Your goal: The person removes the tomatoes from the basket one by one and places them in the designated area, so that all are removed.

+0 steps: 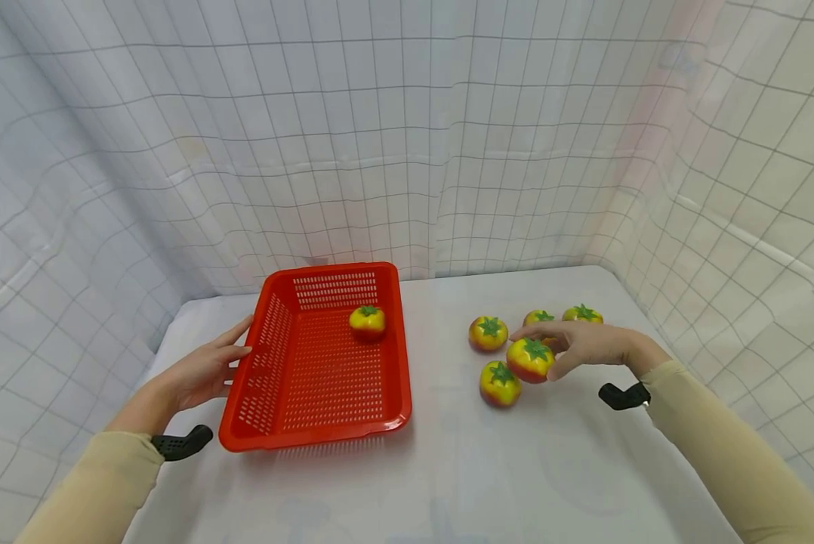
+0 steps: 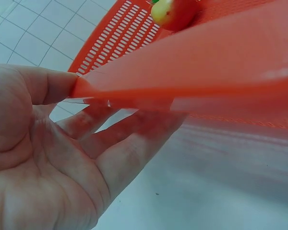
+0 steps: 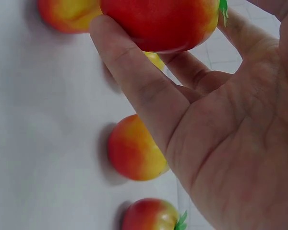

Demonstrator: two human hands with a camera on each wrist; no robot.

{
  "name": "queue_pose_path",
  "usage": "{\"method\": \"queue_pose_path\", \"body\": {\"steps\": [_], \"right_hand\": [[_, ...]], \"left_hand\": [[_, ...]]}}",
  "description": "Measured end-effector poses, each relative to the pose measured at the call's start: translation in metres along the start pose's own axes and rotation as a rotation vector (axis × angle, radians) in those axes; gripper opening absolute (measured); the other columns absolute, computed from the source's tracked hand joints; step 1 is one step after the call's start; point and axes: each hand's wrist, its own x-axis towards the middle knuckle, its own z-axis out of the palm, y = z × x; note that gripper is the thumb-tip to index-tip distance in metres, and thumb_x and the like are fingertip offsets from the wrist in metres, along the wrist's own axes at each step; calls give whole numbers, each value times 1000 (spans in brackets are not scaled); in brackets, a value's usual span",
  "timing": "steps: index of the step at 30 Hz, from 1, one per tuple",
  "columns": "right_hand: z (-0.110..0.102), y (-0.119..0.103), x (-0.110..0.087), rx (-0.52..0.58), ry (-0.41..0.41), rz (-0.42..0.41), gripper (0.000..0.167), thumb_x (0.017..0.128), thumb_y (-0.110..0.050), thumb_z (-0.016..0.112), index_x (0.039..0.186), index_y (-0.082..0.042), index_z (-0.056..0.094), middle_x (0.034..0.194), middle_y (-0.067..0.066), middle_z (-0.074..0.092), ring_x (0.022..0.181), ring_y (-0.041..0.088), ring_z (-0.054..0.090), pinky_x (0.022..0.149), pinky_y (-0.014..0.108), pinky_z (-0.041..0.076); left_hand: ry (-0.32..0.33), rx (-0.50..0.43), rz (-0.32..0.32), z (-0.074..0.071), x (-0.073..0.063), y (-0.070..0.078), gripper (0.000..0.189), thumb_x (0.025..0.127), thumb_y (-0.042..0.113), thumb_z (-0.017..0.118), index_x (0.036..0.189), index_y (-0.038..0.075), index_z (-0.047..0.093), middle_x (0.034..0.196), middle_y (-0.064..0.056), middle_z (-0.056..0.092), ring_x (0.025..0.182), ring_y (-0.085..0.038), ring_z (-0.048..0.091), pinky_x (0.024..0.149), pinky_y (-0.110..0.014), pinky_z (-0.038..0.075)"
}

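Observation:
My left hand (image 1: 199, 375) grips the left rim of a red plastic basket (image 1: 315, 378). In the left wrist view the thumb lies over the rim and the fingers pass under it. My right hand (image 1: 590, 344) holds a yellow-and-red tomato (image 1: 528, 366) with a green star-shaped top, between thumb and fingers. It appears lifted over the table in the right wrist view. Around it are other tomatoes: one nearer the front (image 1: 498, 385), one to the left (image 1: 487, 334), and two behind, partly hidden by the hand. Inside the basket, towards its back right, sits another tomato (image 1: 368, 323).
Both basket and tomatoes stand on a white table (image 1: 441, 468). White sheets with a grid pattern (image 1: 380, 136) hang behind the table and on both sides. A black strap device is worn on each wrist.

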Motion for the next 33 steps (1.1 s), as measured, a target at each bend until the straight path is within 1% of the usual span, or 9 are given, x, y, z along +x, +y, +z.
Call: {"method": "queue_pose_path", "body": {"steps": [2,5,7,13,19,28,33], "right_hand": [[1,5,-3,-5,14,19,74,83,-20,81,150,-30,52,162,4,31,144,41,32,110,57,38],[2,12,-6,-11,37,45,74,83,-20,82,150,-30,52,159,3,36,138,42,38,108,56,40],[3,16,-8,-8,43,58,74,83,-20,81,150,-29,52,158,3,37,135,44,40,106,57,41],[4,27,-13,-7,59,101,75,83,-19,80,151,-28,51,159,6,37,134,47,42,107,61,40],[4,39,-16,7,87,137,70,83,-17,81,147,-31,55,155,9,41,134,42,43,109,63,38],[5,53,-19,19,107,139,68,84,-19,81,146,-29,55,152,9,45,133,40,43,109,64,37],[6,58,-20,9,121,137,67,84,-17,81,145,-28,56,152,9,45,137,37,39,112,65,32]], "left_hand": [[1,-7,-5,0,0,0,73,112,27,42,163,33,-9,156,-24,30,114,-31,63,92,-53,56],[5,-15,-12,0,0,1,72,112,26,41,163,33,-9,156,-24,29,114,-32,63,92,-53,56],[11,-23,-16,0,0,1,72,112,26,42,164,34,-7,157,-24,29,114,-32,63,92,-52,56],[10,-19,-13,0,0,2,71,112,29,41,163,36,-7,158,-26,27,114,-32,62,92,-53,56],[9,-20,-10,-1,1,1,71,112,28,41,163,35,-8,160,-25,25,114,-32,62,92,-53,56],[7,-32,-12,0,2,0,72,112,28,42,164,34,-7,160,-24,24,114,-31,63,93,-53,55],[3,-41,-15,-1,2,-2,73,112,29,43,164,34,-7,159,-23,25,115,-31,62,94,-53,55]]}}
